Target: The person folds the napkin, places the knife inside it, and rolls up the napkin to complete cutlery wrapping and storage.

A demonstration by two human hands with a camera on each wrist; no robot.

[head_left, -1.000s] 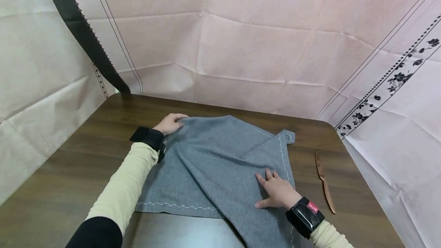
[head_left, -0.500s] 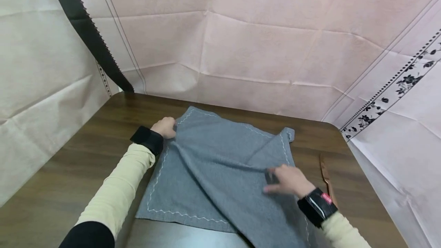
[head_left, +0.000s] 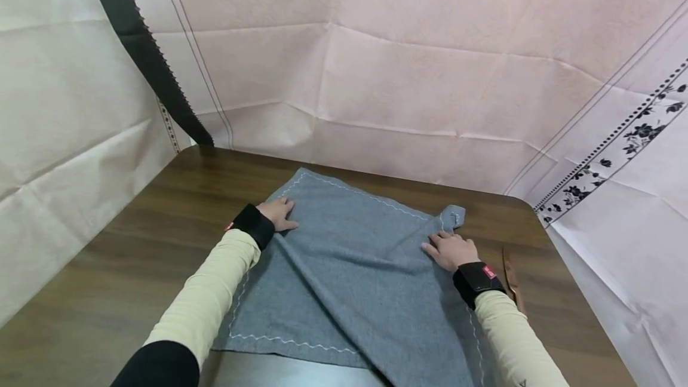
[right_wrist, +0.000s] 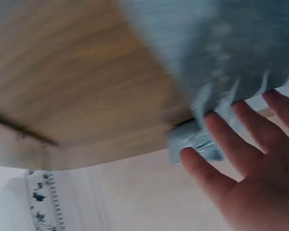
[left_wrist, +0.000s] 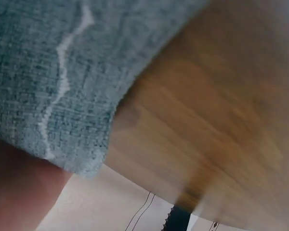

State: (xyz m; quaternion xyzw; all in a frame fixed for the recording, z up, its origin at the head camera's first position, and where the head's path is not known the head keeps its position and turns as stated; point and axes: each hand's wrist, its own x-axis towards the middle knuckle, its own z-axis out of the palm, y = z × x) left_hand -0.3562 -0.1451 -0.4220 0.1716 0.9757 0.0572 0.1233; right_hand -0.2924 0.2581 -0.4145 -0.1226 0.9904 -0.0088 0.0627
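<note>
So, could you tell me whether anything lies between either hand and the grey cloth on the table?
Nothing visible does. The left hand rests flat on the grey cloth near its left edge, and the right hand rests on it by the far right corner. The wooden knife lies on the table, right of the cloth.
</note>
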